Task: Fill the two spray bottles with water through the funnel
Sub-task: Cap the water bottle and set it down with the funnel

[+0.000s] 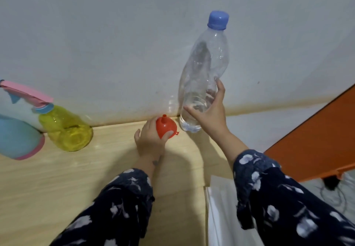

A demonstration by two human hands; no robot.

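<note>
— Red funnel (165, 127): where is it?
— At the table's (57, 178) far edge, spout up, gripped by the left hand (150, 140), fingers curled round its rim.
— And the right hand (210, 111)?
— At two o'clock from the funnel, fingers wrapped around a clear water bottle (203, 69), blue-capped, little water at the bottom.
— The spray bottles?
— Yellow spray bottle (67, 128) at nine o'clock, pink trigger on; blue spray bottle (17, 140) just beside it, farther left.
</note>
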